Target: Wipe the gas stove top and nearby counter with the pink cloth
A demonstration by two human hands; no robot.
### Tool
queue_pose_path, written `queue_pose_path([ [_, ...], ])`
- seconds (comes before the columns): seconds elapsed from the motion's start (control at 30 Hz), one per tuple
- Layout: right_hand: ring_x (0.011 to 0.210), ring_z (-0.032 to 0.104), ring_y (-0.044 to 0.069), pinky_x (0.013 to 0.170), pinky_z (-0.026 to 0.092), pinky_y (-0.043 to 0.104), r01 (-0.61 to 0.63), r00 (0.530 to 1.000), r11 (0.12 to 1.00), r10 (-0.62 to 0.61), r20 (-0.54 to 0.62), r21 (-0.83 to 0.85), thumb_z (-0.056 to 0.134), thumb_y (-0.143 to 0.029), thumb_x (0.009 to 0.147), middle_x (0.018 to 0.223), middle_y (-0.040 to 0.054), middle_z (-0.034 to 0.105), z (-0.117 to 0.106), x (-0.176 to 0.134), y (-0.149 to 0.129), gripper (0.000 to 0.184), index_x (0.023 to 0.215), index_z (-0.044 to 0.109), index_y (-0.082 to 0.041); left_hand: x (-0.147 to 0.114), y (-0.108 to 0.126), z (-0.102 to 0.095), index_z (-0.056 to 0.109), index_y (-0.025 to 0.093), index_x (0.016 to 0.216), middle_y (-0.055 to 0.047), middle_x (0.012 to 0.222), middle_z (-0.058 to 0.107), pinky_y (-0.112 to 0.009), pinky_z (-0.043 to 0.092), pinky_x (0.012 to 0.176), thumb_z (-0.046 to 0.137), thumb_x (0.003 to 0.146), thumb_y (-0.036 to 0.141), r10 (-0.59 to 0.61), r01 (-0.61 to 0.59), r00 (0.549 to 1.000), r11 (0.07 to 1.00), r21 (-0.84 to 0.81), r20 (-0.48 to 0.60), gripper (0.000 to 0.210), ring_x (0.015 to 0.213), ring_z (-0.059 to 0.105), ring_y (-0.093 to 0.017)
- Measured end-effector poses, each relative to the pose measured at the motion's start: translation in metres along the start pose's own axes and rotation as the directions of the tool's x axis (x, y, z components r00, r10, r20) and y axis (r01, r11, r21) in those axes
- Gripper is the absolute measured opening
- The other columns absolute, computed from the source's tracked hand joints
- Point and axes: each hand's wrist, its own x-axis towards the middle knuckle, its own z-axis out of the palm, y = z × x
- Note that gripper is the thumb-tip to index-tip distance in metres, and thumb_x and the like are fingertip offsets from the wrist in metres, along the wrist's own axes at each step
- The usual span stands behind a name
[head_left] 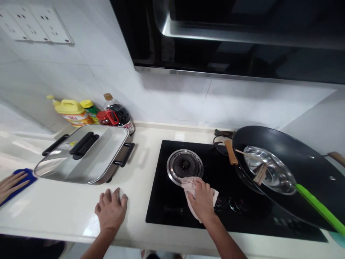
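My right hand (202,198) is closed on a pale pink cloth (191,185), pressed on the black glass cooktop (167,201). The cloth's upper edge touches the front of the round metal burner (185,167). Left of the cooktop, my left hand (111,209) rests on the white counter (140,216), fingers apart and holding nothing. Just behind it stands a rectangular electric pan (115,165) with a glass lid (107,144) and black handles.
Another person's hand (12,185) lies on a blue cloth (23,178) at far left. A large black wok (307,162) holding a metal bowl and green-handled utensil covers the cooktop's right side. Bottles (118,111) line the wall. A range hood (229,54) hangs above.
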Motion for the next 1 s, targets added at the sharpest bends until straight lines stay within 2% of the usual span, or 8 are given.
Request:
queue_pose_path([
  [0.2,0.121,0.052,0.035,0.098,0.039,0.048,-0.218,0.975,0.975,0.215,-0.050,-0.047,0.048,-0.030,0.096,0.147,0.0136,0.054,-0.005,0.042,0.010,0.041,0.134,0.059,-0.023,0.001,-0.001,0.000,0.056,0.016,0.145,-0.020,0.162,0.038,-0.058,0.026,0.121,0.033,0.101,0.046,-0.023,0.022,1.000,1.000,0.019,0.022,0.058,0.155,0.025,-0.038],
  [0.33,0.124,0.049,0.034,0.100,0.038,0.048,-0.228,0.974,0.970,0.227,-0.024,-0.088,0.044,-0.029,0.098,0.147,0.0147,0.052,-0.015,0.088,0.028,0.044,0.141,0.053,-0.021,0.001,-0.001,0.001,0.058,0.016,0.144,-0.020,0.160,0.040,-0.057,0.027,0.121,0.033,0.102,0.045,-0.018,0.017,1.000,0.999,0.038,0.019,0.057,0.154,0.027,-0.039],
  [0.5,0.124,0.047,0.032,0.100,0.037,0.045,-0.065,0.991,0.993,0.076,0.112,-0.100,0.044,-0.028,0.098,0.146,0.0124,0.053,-0.029,0.168,0.032,0.044,0.141,0.052,-0.022,0.000,-0.003,0.004,0.059,0.014,0.143,-0.023,0.160,0.040,-0.059,0.027,0.120,0.035,0.101,0.042,-0.001,0.000,1.000,0.999,0.049,0.018,0.056,0.154,0.027,-0.041],
  [0.67,0.126,0.046,0.029,0.104,0.033,0.044,0.147,0.966,0.987,-0.130,0.223,-0.060,0.052,-0.026,0.091,0.145,0.0077,0.055,-0.025,0.227,0.004,0.045,0.135,0.057,-0.027,-0.001,-0.004,0.007,0.058,0.016,0.145,-0.021,0.161,0.040,-0.058,0.027,0.120,0.037,0.101,0.042,-0.012,0.011,1.000,0.998,0.059,0.021,0.055,0.155,0.026,-0.039],
  [0.83,0.125,0.045,0.030,0.106,0.030,0.045,0.310,0.913,0.951,-0.293,0.283,-0.015,0.058,-0.026,0.085,0.144,0.0074,0.055,-0.015,0.244,-0.036,0.045,0.131,0.059,-0.026,-0.002,-0.002,0.007,0.059,0.015,0.144,-0.021,0.160,0.040,-0.059,0.027,0.120,0.033,0.103,0.042,-0.008,0.007,1.000,0.998,0.069,0.009,0.056,0.154,0.027,-0.041],
  [1.0,0.124,0.045,0.028,0.107,0.029,0.042,0.481,0.821,0.875,-0.473,0.321,0.057,0.064,-0.015,0.078,0.138,0.0043,0.059,0.002,0.231,-0.077,0.046,0.122,0.062,-0.027,-0.003,0.000,0.007,0.060,0.014,0.143,-0.022,0.160,0.041,-0.059,0.027,0.120,0.032,0.103,0.040,-0.006,0.007,1.000,0.997,0.076,-0.019,0.055,0.154,0.028,-0.041],
])
